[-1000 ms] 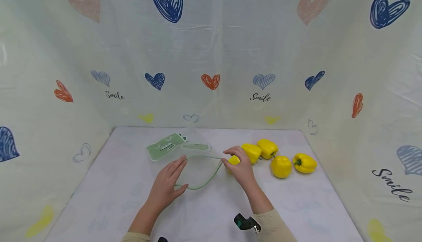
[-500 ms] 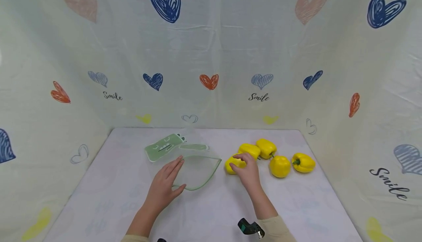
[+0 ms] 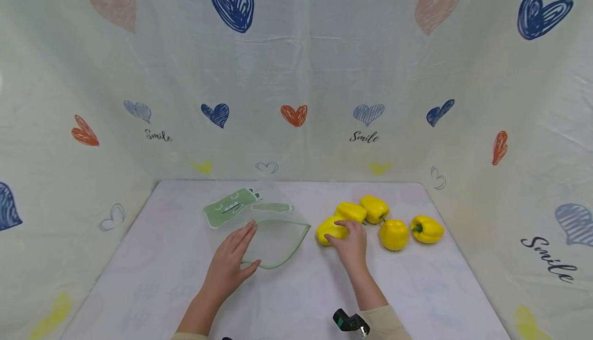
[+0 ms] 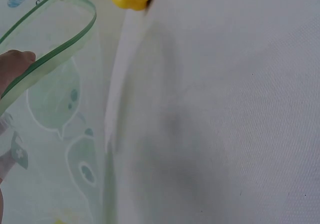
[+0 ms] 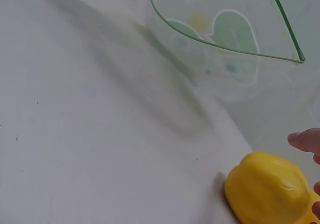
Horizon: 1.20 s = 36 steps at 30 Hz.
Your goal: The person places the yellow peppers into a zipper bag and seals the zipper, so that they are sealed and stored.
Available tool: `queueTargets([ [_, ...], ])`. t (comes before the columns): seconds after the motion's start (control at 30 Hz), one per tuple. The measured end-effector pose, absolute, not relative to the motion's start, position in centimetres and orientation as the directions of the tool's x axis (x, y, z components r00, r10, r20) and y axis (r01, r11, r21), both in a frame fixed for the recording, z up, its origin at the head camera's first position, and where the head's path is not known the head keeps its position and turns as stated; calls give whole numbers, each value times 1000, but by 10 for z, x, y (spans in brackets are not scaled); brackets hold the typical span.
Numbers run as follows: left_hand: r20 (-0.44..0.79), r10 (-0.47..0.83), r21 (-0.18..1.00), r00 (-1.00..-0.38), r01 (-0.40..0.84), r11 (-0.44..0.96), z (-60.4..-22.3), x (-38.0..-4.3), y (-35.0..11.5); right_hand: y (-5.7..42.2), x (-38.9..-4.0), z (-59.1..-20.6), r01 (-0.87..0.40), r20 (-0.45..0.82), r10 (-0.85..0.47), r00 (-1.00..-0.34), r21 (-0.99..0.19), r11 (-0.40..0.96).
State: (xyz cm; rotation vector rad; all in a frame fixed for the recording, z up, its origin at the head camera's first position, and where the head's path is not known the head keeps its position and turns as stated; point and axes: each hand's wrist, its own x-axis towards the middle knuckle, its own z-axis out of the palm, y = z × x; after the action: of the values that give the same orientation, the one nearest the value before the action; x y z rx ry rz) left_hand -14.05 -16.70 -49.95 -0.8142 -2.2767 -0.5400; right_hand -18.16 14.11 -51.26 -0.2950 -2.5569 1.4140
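A clear plastic bag (image 3: pixel 278 245) with a green rim and pale green cartoon prints stands with its mouth spread wide, left of centre in the head view. My left hand (image 3: pixel 231 255) is at the left side of that mouth, straight fingers on the far rim and thumb on the near rim. In the left wrist view, the thumb (image 4: pixel 17 64) overlaps the green rim. My right hand (image 3: pixel 353 242) is at the nearest yellow bell pepper (image 3: pixel 327 232), thumb and fingers apart over its right side. The right wrist view shows the thumb (image 5: pixel 305 140) just off the pepper (image 5: pixel 265 189).
More yellow bell peppers lie to the right: two behind (image 3: pixel 351 211) the hand, one upright (image 3: pixel 394 234), and one farther right (image 3: pixel 427 228). A green printed panel (image 3: pixel 233 206) shows behind the bag. White table and heart-printed curtain (image 3: pixel 296 72) surround everything.
My right hand has let go of the bag's right rim corner and moved right, then lower over the nearest pepper. The left hand stays at the bag's mouth.
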Motion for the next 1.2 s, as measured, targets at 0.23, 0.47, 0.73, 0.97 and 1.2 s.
queueTargets([
  [0.23,698,409,152,-588,680,717,-501,-142,-166,145,-188,-523,113,59,296,-953,-838,533],
  [0.47,688,405,159,-601,670,725,-500,-141,-165,146,-192,-530,130,51,300,-953,-822,554],
  [0.73,682,408,159,-607,668,727,-499,-142,-164,147,-195,-537,100,91,297,-951,-816,569],
  [0.97,681,414,152,-604,669,727,-499,-143,-164,148,-197,-542,71,106,291,-951,-840,537],
  [1.2,688,406,157,-602,669,726,-502,-140,-167,145,-196,-549,18,132,247,-960,-851,525],
])
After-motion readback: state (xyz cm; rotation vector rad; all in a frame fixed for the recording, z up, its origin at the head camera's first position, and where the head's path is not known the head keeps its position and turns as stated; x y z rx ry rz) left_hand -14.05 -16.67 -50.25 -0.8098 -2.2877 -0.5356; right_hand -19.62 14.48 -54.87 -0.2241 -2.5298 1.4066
